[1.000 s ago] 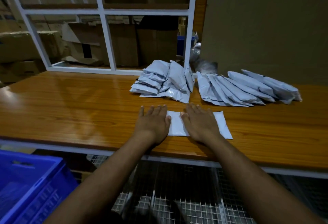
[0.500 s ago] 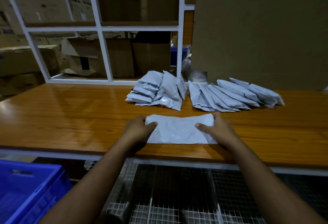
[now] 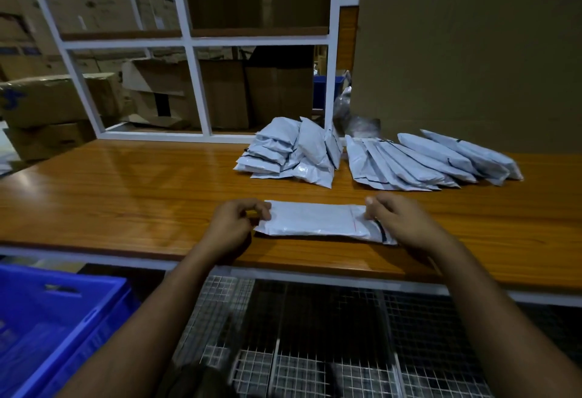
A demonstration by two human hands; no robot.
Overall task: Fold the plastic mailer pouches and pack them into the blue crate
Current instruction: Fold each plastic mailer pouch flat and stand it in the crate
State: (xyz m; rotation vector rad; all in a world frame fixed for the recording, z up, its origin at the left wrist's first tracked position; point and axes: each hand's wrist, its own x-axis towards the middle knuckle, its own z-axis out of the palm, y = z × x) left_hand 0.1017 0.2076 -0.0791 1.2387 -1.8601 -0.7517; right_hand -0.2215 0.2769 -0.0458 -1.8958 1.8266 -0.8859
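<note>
Since half a second ago: your pale grey plastic mailer pouch (image 3: 311,218) has been folded narrower, and both hands have shifted to its short ends.

Item, in hand: your left hand (image 3: 234,224) pinches the pouch's left end with curled fingers; your right hand (image 3: 400,219) grips the right end likewise (a dark printed edge shows beside it). Location: near edge of the glossy orange-brown wooden table (image 3: 126,196). Stock: a heap of folded grey pouches (image 3: 289,153) and a fanned row of long grey pouches (image 3: 431,161) behind. Container: blue plastic crate (image 3: 56,319), lower left, below the table.
</note>
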